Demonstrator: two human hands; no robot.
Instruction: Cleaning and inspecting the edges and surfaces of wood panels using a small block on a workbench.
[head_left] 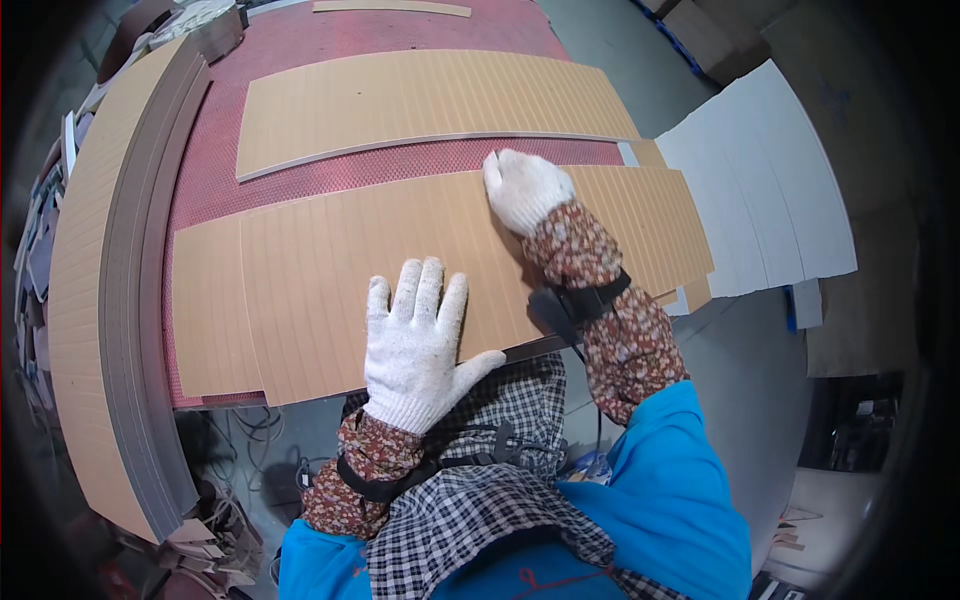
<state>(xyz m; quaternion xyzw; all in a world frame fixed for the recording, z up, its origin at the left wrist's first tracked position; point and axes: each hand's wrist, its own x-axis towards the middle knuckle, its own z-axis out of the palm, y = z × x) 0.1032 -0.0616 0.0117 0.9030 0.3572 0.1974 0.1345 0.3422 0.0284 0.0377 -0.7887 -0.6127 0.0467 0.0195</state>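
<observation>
My left hand (412, 340), in a white knit glove, lies flat with fingers spread on a long tan wood-grain panel (310, 280). My right hand (528, 192), gloved the same way, is curled closed at that panel's far edge. Its fingertips are tucked under, so what it holds, if anything, is hidden. The near panel overlaps another tan piece (208, 315) showing at its left end. Farther back lies a second long tan panel (430, 98), with a strip of the red textured tabletop (400, 172) between the two.
Several long panels form a stack (95, 270) along the table's left side. White sheets or boards (770, 190) extend off the right end. A thin tan strip (390, 8) lies at the far edge. Cardboard boxes (712, 42) stand beyond, at the far right.
</observation>
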